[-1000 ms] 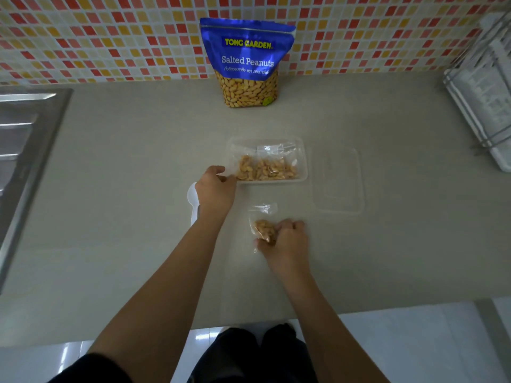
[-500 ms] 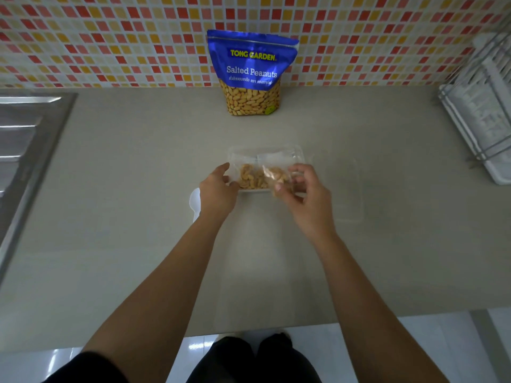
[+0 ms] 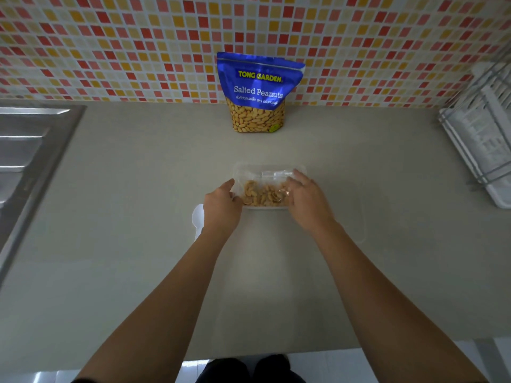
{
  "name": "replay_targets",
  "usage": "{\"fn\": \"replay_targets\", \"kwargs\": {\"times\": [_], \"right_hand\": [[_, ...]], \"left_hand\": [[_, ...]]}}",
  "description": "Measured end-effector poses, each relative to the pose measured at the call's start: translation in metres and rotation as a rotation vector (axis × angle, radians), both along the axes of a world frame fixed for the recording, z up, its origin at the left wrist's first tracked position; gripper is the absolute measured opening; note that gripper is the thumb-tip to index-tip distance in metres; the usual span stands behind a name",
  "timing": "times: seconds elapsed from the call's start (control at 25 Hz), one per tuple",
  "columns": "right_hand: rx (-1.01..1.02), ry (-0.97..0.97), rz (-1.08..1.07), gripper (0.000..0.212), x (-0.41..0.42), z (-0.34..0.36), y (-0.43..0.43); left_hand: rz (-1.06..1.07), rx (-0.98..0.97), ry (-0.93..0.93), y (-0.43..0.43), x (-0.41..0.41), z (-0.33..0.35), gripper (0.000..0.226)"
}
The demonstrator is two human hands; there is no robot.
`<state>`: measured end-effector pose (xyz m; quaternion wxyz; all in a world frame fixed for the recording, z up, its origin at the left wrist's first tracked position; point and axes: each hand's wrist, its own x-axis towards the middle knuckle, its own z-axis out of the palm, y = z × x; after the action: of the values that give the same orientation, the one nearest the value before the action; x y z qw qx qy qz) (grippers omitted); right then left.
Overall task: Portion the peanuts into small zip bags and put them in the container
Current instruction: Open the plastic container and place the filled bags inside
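Beige kitchen countertop (image 3: 138, 217) is running under a red-and-yellow mosaic tile wall (image 3: 110, 45). Steel sink (image 3: 27, 150) is sitting at 9 o'clock, wire dish rack (image 3: 481, 150) at 3 o'clock.

Nearest: both bare forearms are reaching in from 6 o'clock. A white plastic spoon (image 3: 197, 219) is lying partly under the left wrist.

Left hand (image 3: 221, 205) is holding the clear plastic container (image 3: 265, 168) at its 9 o'clock wall, thumb raised over the rim and fingers curled against the near corner. It looks like a steadying hold.

Right hand (image 3: 304, 197) is covering the container's 3 o'clock side, fingers reaching down onto the zip bags of peanuts (image 3: 261, 194) lying inside. Cannot tell whether it is pinching a bag or only pressing it flat.

Handling judgement: the filled bags are looking light, soft and lumpy, with slick film that may be sliding under fingertips. The sealed strip at the top, or the sides of the bulge, is seeming the safest place to pinch. The container is looking thin and flexible, so bracing a wall is making sense.

A clear lid (image 3: 359, 217) is lying just beside the container at 3 o'clock. Farther back at 12 o'clock, the blue Salted Peanuts pouch (image 3: 258, 89) is standing upright against the tiles.
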<state>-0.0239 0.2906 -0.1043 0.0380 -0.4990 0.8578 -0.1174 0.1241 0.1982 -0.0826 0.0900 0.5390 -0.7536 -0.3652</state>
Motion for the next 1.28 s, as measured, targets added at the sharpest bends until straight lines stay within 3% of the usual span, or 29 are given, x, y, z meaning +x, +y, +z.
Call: {"fn": "replay_targets", "kwargs": {"times": [0.12, 0.24, 0.28, 0.36, 0.44, 0.48, 0.56, 0.64, 0.72, 0.96, 1.08, 1.28], "right_hand": [[0.262, -0.058, 0.082, 0.042, -0.004, 0.001, 0.001], [0.286, -0.117, 0.045, 0.052, -0.004, -0.006, -0.003], [0.230, -0.136, 0.042, 0.051, -0.003, -0.008, -0.004], [-0.093, -0.191, -0.060, 0.046, -0.001, -0.009, 0.001], [-0.417, -0.243, -0.339, 0.046, -0.004, -0.011, 0.017], [-0.445, -0.257, -0.513, 0.048, -0.008, -0.012, 0.027], [-0.247, -0.332, -0.844, 0.062, -0.016, -0.017, 0.047], [-0.039, -0.422, -1.000, 0.089, -0.013, -0.020, 0.061], [0.002, -0.444, -1.000, 0.104, -0.008, -0.023, 0.067], [-0.013, -0.416, -1.077, 0.107, -0.021, -0.020, 0.073], [-0.276, -0.448, -1.077, 0.084, -0.035, -0.016, 0.082], [-1.046, -0.506, -1.096, 0.036, -0.050, 0.007, 0.080]], "left_hand": [[-0.017, -0.037, -0.024, -0.002, -0.001, 0.001, 0.044], [-0.035, -0.061, -0.038, -0.002, -0.002, 0.002, 0.040], [-0.038, -0.064, -0.038, -0.002, -0.002, 0.002, 0.039], [-0.032, -0.061, -0.029, -0.001, -0.002, 0.000, 0.041], [-0.010, -0.049, -0.025, -0.002, -0.003, -0.001, 0.044], [0.000, -0.046, -0.027, -0.002, -0.004, -0.002, 0.044], [0.017, -0.041, -0.029, -0.001, -0.004, -0.001, 0.045], [0.025, -0.035, -0.030, 0.000, -0.004, -0.001, 0.046], [0.032, -0.033, -0.025, 0.001, -0.004, -0.002, 0.047], [0.029, -0.038, -0.037, 0.001, -0.005, -0.005, 0.046], [0.022, -0.042, -0.053, -0.001, -0.006, -0.006, 0.045], [-0.010, -0.092, -0.041, -0.008, -0.005, -0.003, 0.041]]}}
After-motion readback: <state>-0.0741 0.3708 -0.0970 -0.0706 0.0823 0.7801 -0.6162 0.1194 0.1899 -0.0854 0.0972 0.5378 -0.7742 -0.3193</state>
